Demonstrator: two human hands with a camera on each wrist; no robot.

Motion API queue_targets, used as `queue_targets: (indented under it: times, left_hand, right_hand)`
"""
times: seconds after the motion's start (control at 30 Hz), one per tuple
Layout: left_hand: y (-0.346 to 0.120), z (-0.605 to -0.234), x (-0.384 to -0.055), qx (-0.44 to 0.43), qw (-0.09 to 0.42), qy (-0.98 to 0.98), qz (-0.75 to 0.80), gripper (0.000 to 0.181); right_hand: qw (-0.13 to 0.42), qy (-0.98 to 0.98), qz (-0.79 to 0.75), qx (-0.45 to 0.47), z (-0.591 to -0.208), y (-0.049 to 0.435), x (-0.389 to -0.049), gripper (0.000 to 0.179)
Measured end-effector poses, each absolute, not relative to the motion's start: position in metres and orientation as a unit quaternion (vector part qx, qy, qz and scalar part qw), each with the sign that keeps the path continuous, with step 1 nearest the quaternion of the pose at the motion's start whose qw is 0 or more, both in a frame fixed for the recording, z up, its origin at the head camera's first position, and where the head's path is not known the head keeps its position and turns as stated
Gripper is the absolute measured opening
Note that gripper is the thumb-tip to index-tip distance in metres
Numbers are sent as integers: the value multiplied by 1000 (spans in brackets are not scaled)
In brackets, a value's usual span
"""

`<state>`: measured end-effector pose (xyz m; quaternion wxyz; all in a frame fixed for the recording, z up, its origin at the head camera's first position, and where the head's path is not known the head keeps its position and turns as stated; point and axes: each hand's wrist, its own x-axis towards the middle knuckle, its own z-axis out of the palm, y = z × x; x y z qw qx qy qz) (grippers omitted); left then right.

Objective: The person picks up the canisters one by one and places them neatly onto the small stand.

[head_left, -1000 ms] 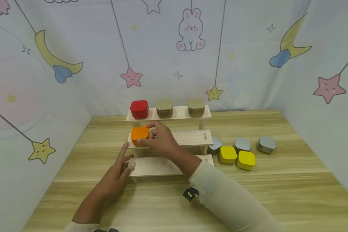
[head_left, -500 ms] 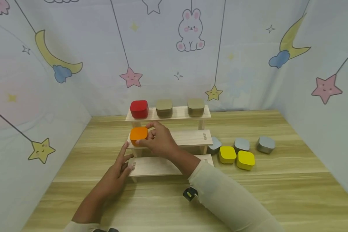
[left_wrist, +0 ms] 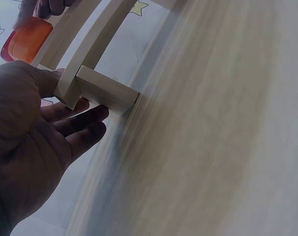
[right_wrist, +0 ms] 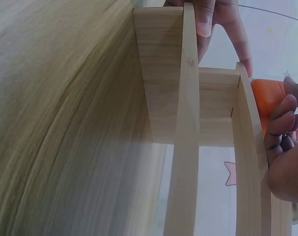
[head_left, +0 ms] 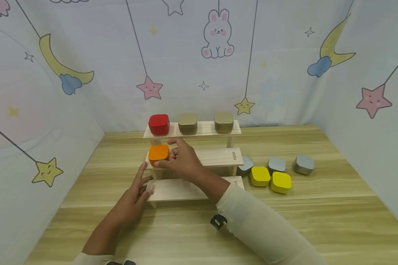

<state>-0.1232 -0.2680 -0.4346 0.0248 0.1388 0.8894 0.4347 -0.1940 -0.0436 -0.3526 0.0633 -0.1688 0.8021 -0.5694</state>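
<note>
A three-step wooden shelf [head_left: 182, 191] stands on the table. My left hand [head_left: 132, 202] grips its left end, with the thumb at the lowest board and the index fingertip at the middle board. In the left wrist view, the other fingers [left_wrist: 85, 130] reach around the end support. An orange rounded-square block [head_left: 158, 152] sits at the left end of the middle board. My right hand [head_left: 187, 160] holds it between thumb, at its front, and index finger, at its back right corner. The other right fingers are curled beside it.
On the top board stand a red block [head_left: 159, 124] and two gold blocks [head_left: 187, 123]. Right of the shelf, on the table [head_left: 318, 217], lie two yellow blocks [head_left: 260, 176] and several grey blocks [head_left: 304, 164]. Patterned cloth [head_left: 185, 66] surrounds the back and sides.
The orange block has shifted very slightly left on the middle board, with the right hand at it. The left hand has stayed at the shelf's end.
</note>
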Motion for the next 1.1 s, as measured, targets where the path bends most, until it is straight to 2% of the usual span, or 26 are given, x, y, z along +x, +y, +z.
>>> queue_targets:
  times: [0.3,0.47,1.1]
  left_hand:
    - [-267,-436,-123,144,21,889,435,94]
    - [-267,-435,-122,143,21,891,431,93]
    - [-267,-435,-122,146,16,891,430,94]
  right_hand:
    - [44,810,-556,-184,-350,-32,-186,82]
    - [60,805,-563,-179,-348,-19,-179,86]
    - [62,784,-591,-179,-349,55,-152,96]
